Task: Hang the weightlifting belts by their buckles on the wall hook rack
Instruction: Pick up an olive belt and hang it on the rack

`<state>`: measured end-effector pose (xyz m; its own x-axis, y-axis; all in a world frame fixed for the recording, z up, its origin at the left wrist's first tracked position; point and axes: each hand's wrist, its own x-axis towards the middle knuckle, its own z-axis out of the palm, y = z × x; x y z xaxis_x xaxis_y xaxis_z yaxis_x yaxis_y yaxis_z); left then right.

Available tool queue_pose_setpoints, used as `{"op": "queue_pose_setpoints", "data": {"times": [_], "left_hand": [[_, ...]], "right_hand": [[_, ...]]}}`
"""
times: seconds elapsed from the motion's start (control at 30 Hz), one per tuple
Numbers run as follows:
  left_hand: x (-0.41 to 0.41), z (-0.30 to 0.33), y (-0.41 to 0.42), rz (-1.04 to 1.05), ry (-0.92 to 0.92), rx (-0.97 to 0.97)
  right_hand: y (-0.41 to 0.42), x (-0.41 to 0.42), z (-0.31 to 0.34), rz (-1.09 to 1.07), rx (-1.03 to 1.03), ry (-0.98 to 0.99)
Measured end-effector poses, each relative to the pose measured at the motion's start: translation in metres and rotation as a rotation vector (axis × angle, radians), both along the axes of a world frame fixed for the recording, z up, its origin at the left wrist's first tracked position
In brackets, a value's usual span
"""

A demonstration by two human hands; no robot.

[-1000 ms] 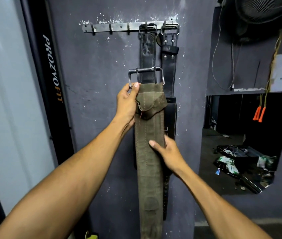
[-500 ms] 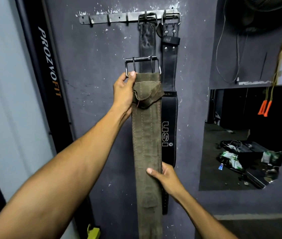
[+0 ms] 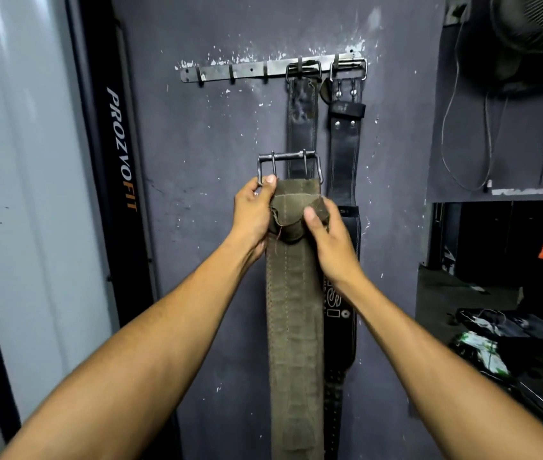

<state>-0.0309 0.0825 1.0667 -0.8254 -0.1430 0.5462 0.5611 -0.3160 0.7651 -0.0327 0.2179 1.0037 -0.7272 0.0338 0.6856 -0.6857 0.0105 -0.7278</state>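
Olive-green canvas, stitched in long rows and frayed at its folded top, makes up the weightlifting belt (image 3: 293,327) a person holds upright against a dark grey wall (image 3: 203,154). Its steel double-prong buckle (image 3: 289,166) stands above the fold, well below the metal hook rack (image 3: 246,70). The left hand (image 3: 252,214) is closed on the belt's top left edge, thumb touching the buckle's base; the right hand (image 3: 324,237) pinches the folded flap just beside it. Two black leather belts already hang by their buckles from the rack's right-hand hooks: a worn one (image 3: 301,124) behind the green belt's buckle, and a second (image 3: 343,154) with white lettering low down, partly hidden and not legible. A black upright post (image 3: 120,151) at left reads "PROZVOFIT", the last letters in orange.
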Motion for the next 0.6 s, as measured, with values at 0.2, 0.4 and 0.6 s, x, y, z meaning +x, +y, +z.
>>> {"op": "queue_pose_setpoints", "data": {"times": [0.2, 0.4, 0.6], "left_hand": [[-0.040, 0.021, -0.013, 0.268, 0.042, -0.208], [-0.105, 0.077, -0.039, 0.649, 0.203, -0.488], [-0.169, 0.171, -0.063, 0.664, 0.325, -0.510]], "right_hand": [[-0.019, -0.048, 0.045, -0.197, 0.009, 0.133], [-0.047, -0.100, 0.105, -0.387, 0.060, 0.305], [-0.070, -0.160, 0.204, -0.549, 0.085, 0.414]]}}
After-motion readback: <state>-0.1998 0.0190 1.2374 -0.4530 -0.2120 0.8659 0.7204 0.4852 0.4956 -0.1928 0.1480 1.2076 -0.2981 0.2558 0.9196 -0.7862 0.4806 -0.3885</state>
